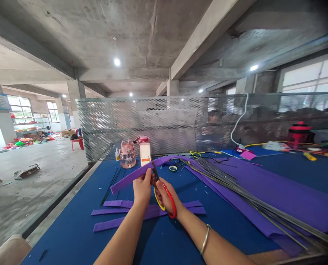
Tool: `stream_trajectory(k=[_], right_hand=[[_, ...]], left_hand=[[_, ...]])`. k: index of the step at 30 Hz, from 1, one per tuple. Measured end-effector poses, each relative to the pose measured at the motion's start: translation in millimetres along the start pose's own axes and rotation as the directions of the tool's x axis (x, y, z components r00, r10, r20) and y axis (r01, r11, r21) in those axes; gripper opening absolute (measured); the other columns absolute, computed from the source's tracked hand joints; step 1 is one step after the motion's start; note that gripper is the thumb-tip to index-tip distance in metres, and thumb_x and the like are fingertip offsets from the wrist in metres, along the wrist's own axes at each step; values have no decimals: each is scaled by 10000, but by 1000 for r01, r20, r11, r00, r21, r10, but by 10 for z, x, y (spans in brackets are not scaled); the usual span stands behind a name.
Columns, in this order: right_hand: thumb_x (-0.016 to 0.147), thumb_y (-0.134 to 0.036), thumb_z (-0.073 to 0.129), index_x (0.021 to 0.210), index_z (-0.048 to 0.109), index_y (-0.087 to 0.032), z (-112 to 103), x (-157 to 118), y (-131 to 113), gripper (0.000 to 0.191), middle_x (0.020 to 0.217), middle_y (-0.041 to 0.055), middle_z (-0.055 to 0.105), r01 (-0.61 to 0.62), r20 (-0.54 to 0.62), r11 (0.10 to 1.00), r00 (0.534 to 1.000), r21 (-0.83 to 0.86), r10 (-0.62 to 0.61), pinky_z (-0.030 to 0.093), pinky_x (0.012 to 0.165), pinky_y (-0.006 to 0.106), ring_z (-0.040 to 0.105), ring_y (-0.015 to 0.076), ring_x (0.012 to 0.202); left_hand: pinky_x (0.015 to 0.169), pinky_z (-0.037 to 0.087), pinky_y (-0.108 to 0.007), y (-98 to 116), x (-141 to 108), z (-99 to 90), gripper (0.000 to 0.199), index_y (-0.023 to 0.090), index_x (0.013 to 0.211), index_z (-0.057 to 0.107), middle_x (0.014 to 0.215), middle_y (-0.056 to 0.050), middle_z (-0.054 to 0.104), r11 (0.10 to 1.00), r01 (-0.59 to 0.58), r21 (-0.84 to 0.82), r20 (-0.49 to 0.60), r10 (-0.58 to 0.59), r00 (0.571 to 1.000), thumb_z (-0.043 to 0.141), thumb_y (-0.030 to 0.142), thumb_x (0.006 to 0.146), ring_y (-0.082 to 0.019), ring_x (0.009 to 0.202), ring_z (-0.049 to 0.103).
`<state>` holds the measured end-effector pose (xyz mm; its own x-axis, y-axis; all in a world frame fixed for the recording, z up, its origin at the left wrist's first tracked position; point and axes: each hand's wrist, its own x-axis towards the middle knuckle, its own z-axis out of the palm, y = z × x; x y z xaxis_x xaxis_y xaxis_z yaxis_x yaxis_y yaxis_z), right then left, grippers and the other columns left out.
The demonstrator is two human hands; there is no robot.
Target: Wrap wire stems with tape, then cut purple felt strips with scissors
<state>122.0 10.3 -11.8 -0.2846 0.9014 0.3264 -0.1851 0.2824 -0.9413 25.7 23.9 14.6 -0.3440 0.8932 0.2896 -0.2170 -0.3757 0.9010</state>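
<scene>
I judge the loose purple strips [109, 224] toward the worktop's [78, 221] left edge done, while my left hand [142, 187] pinches another strip [129, 179], seemingly unsevered, at the scissors [173, 208] my right hand [166, 194] grips.

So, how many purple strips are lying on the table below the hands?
3 that I can see, their left ends showing on the table: the nearest strip, the middle strip and the farthest strip. The left arm crosses over them, so another may be hidden.
</scene>
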Motion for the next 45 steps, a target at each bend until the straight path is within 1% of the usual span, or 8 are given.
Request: stream_trajectory(k=[6,11,14,19,24,30,38,45], right_hand=[[674,-816,403,907,447,-198,-16,-7,61,662,625,-60,382,28,91,998,995,58,-34,273,407,186,300,54,431],[700,-800,398,887,446,-196,-25,-6,92,635,631,-56,370,54,101,998,993,19,-55,288,423,188,324,61,451],[723,-784,389,930,452,-194,-23,2,97,629,632,-59,367,64,104,997,992,37,-67,276,406,185,306,57,440],[755,-752,396,934,463,-189,-8,0,77,595,641,-57,369,62,103,995,992,76,-70,264,393,182,289,50,431],[739,-756,416,912,463,-193,-5,-10,48,592,587,-70,342,87,89,995,992,42,-90,253,374,181,277,62,424],[771,-713,436,915,466,-194,-24,20,96,540,578,-78,320,77,58,996,995,40,-79,244,364,166,262,56,419],[761,-713,452,862,461,-196,0,7,74,527,545,-87,290,39,21,999,999,5,-39,225,355,163,245,57,413],[794,-677,451,830,478,-192,-9,20,80,487,538,-69,325,59,-18,994,998,-89,-61,230,357,175,277,66,422]], left_hand=[[490,421,-230,30,-6,2,417,111,616,664,550,-34,624,999,45,19,-27,-44,999,659,524,665,-114,473,532],[484,416,-227,44,-8,-2,424,108,605,664,541,-32,616,999,18,47,-30,-17,999,666,528,654,-117,484,531],[497,409,-223,28,-9,-8,416,108,605,658,544,-27,610,998,-14,64,1,14,1000,655,519,675,-114,498,524],[505,408,-224,27,-17,-17,407,110,607,652,541,-27,602,996,-10,92,19,8,1000,644,507,693,-113,501,515],[506,420,-231,48,-20,-23,423,112,585,658,514,-36,609,989,-26,142,13,24,1000,639,521,689,-127,489,537],[510,444,-244,30,-13,-22,428,108,602,669,522,-45,626,991,-5,136,17,3,1000,648,528,677,-144,493,562],[502,431,-234,33,-11,-21,415,105,609,664,506,-31,602,996,-12,84,12,11,1000,647,512,683,-127,486,535],[510,447,-242,81,-26,9,398,102,607,653,547,-29,607,999,33,30,-7,-33,999,670,497,655,-121,496,536]])
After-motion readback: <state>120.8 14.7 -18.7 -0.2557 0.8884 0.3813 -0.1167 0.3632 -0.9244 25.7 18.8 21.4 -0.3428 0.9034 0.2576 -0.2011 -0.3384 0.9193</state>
